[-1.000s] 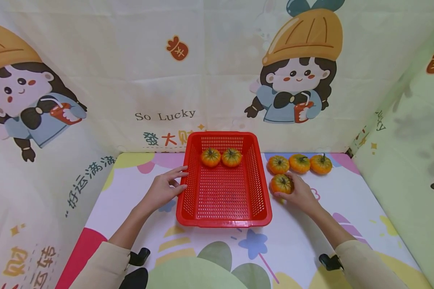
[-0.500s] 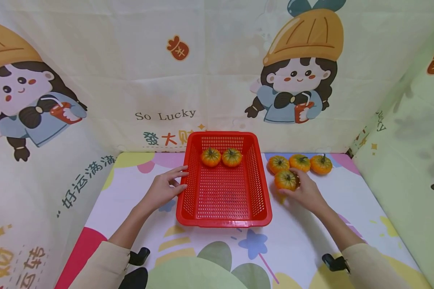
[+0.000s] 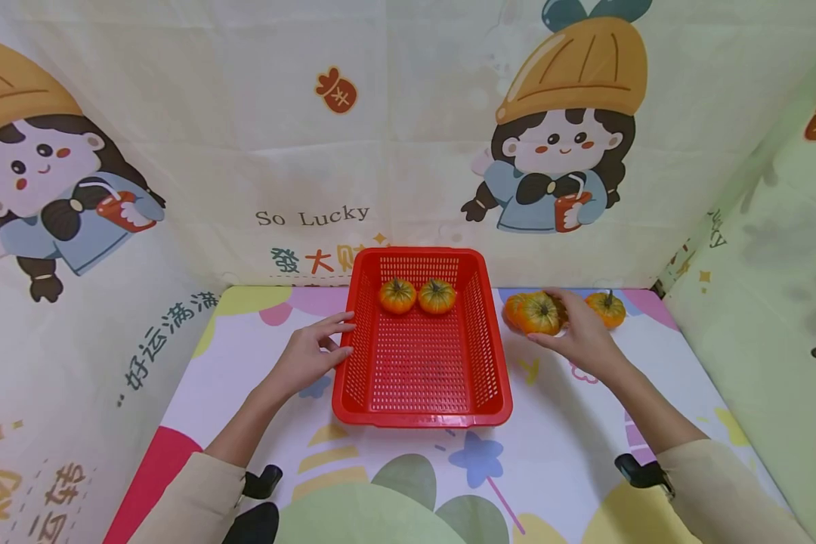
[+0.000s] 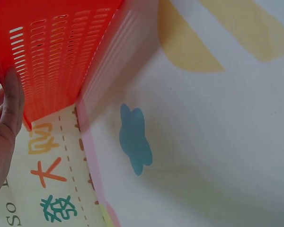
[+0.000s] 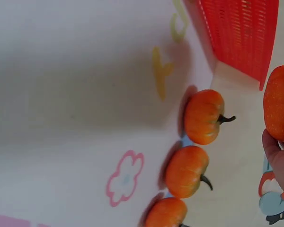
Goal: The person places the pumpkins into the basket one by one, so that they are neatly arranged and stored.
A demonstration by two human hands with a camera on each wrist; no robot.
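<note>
My right hand (image 3: 581,332) grips a small orange pumpkin (image 3: 541,313) between thumb and fingers. In the right wrist view this held pumpkin (image 5: 278,106) is up off the table, at the right edge. Three more pumpkins lie in a row on the table: the left one (image 3: 514,308) is partly covered by the held one, the middle pumpkin (image 5: 187,171) is hidden from the head view, and the right one (image 3: 606,310) shows beyond my hand. My left hand (image 3: 309,355) rests with extended fingers on the left rim of the red plastic basket (image 3: 421,420).
Two pumpkins, a left one (image 3: 397,295) and a right one (image 3: 437,296), sit side by side at the basket's far end. The table (image 3: 408,461) has a cartoon-print cover. A printed cloth (image 3: 421,151) hangs behind it and along both sides.
My right hand has lifted the pumpkin from in front of the row and moved it away from me and slightly right, over the row. The left hand and basket stay put.
</note>
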